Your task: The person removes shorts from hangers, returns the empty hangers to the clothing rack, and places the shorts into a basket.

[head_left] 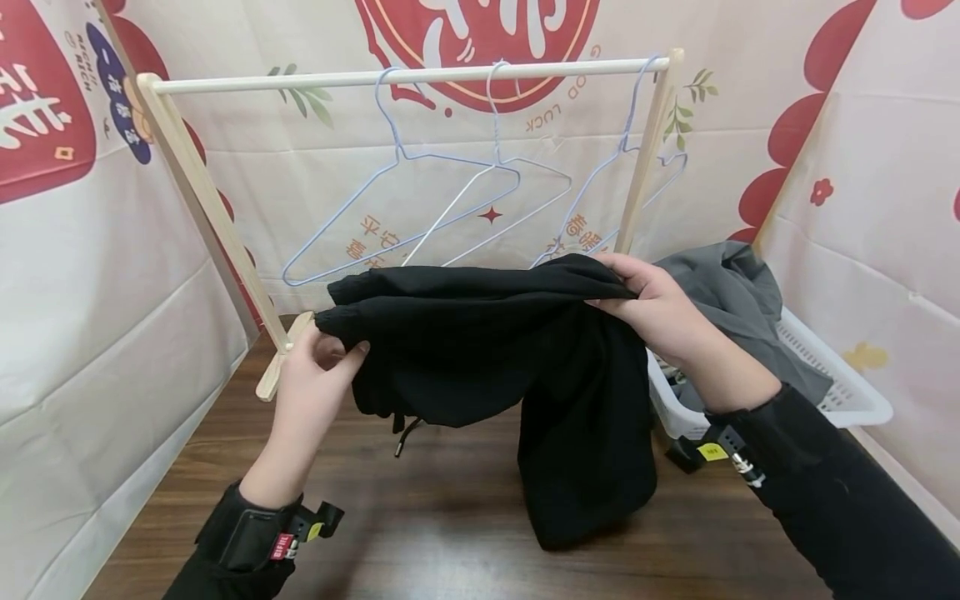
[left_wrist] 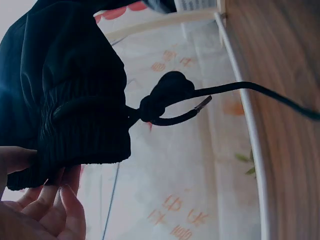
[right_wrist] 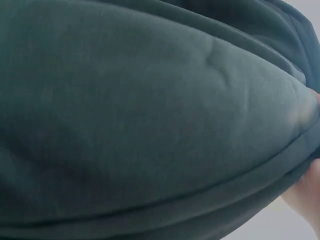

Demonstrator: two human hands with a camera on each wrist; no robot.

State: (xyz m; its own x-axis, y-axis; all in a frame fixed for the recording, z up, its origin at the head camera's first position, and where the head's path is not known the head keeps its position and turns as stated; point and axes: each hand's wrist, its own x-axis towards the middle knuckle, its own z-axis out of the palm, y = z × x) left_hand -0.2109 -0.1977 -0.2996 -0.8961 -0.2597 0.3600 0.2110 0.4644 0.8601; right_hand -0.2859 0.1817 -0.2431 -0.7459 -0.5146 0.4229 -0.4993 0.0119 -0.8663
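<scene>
A pair of black drawstring trousers (head_left: pixel 465 350) hangs in the air between my two hands. My left hand (head_left: pixel 317 371) pinches the gathered elastic waistband (left_wrist: pixel 85 125) at the left end, thumb on the near side. A knotted cord (left_wrist: pixel 172 90) with a metal tip dangles from that waistband. At the other end, my right hand (head_left: pixel 656 304) grips the folded cloth between thumb and fingers, and a leg (head_left: pixel 588 450) droops below it over the table. Cloth (right_wrist: pixel 150 125) fills most of the right wrist view, leaving only part of the hand visible at its edge.
Behind the trousers stands a wooden rack (head_left: pixel 315 81) with several hangers on its bar, including a blue hanger (head_left: pixel 330 221). A white basket (head_left: pixel 847 404) with a grey garment (head_left: pixel 731 292) sits at the right. Brown wood-grain table (head_left: pixel 420 517) lies beneath.
</scene>
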